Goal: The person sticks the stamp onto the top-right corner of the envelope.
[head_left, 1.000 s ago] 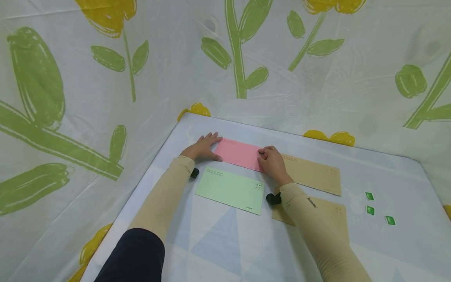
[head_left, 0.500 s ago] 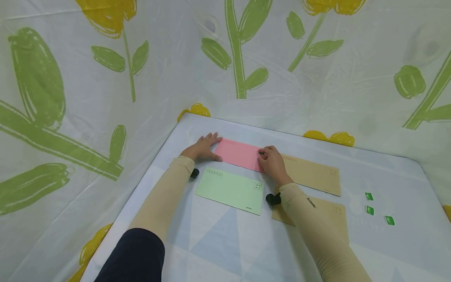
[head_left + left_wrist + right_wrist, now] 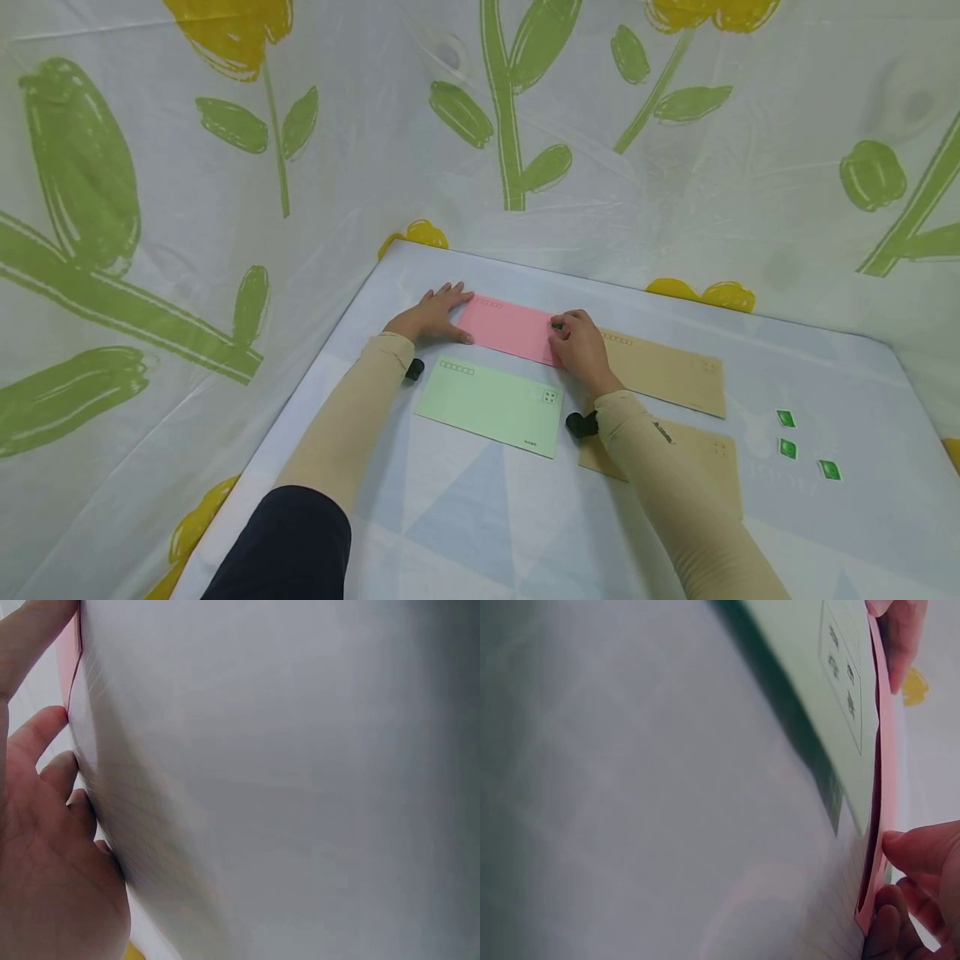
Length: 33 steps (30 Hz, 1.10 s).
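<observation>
A pink envelope point(image 3: 510, 327) lies at the far side of the table. Over its left end my left hand point(image 3: 427, 317) rests with fingers spread, thumb and index fingertip touching the edge; the left wrist view shows the same hand point(image 3: 52, 825) low beside the pink paper. At the envelope's right end my right hand point(image 3: 581, 346) pinches a small green sticker point(image 3: 557, 326) between thumb and finger, mostly hidden by the fingers. In the right wrist view this thumb point(image 3: 922, 847) presses close to the pink envelope point(image 3: 885, 772). Directly in front lies a light green envelope point(image 3: 487, 404).
Two tan envelopes lie to the right, one farther back point(image 3: 667, 371) and one nearer point(image 3: 705, 467), partly under the right forearm. Three green stickers point(image 3: 787, 448) are spread at the table's right. A flower-patterned curtain point(image 3: 600, 192) hangs behind the table point(image 3: 465, 517).
</observation>
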Available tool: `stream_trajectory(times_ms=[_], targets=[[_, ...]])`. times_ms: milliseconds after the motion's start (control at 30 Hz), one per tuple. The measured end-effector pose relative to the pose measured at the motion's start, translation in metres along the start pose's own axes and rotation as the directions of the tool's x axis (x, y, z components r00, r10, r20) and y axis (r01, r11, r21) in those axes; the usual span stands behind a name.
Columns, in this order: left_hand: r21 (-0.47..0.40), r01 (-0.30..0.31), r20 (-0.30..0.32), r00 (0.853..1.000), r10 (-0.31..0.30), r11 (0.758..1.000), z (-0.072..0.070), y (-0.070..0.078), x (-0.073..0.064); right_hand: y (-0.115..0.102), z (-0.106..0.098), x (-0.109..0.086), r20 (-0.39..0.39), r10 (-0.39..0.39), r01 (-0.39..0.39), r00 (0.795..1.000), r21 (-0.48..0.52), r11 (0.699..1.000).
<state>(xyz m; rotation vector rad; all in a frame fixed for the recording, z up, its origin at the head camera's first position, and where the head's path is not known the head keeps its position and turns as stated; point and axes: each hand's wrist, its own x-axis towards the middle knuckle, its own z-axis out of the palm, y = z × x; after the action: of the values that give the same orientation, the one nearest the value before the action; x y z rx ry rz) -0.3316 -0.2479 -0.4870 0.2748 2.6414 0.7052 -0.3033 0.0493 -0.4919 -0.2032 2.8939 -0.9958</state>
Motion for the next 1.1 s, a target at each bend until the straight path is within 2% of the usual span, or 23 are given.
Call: stream_trajectory(times_ms=[400, 633, 900, 1100], targets=[[0.008, -0.002, 0.003, 1.000, 0.002, 1.000, 0.0002, -0.0028, 0.0011, -0.0011, 0.0003, -0.0014, -0.003, 0.012, -0.012, 1.000, 0.007, 1.000], [0.015, -0.053, 0.007, 0.999, 0.053, 0.998, -0.0019, -0.0053, 0.0010, 0.0008, -0.0001, -0.0019, -0.004, 0.005, -0.005, 1.000, 0.000, 1.000], [0.009, -0.043, 0.013, 0.999, 0.043, 0.999, -0.0011, -0.0050, 0.0010, 0.0000, -0.0001, -0.0019, 0.012, 0.023, -0.023, 1.000, -0.007, 1.000], [0.002, -0.040, 0.010, 0.999, 0.039, 0.999, -0.0007, -0.0041, 0.0012, 0.0003, -0.0009, -0.0008, 0.016, 0.008, -0.008, 1.000, -0.023, 1.000]])
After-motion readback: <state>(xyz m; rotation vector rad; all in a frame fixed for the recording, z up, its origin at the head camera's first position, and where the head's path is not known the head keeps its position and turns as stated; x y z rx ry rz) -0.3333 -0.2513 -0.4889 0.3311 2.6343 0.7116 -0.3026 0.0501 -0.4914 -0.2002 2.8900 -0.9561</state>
